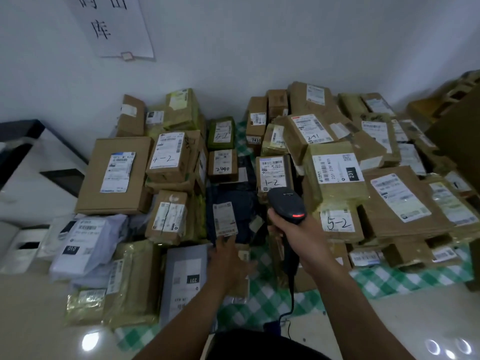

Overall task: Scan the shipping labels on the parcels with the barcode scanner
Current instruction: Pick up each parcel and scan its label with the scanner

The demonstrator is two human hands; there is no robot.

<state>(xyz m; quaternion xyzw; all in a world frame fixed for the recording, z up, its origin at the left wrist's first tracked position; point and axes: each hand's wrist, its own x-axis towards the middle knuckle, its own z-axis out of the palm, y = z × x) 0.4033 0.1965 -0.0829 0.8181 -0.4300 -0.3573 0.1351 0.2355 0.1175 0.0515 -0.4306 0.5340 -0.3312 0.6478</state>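
My right hand (288,229) grips the handle of a black barcode scanner (285,203), whose red light glows on its back; its cable (291,292) hangs down to the floor. The scanner's head points toward a small box marked 1-2 (272,172) and a dark blue soft parcel (233,201). My left hand (228,261) reaches to the near edge of that dark parcel, fingertips at the lower end of its white shipping label (224,219). Whether the fingers pinch it is blurred.
Several cardboard boxes and bags with labels lie piled on a green checked cloth (405,279) against the white wall. A grey bag (184,279) and white bags (83,242) lie near left. A white cabinet (33,172) stands left. Bare tiled floor lies nearest me.
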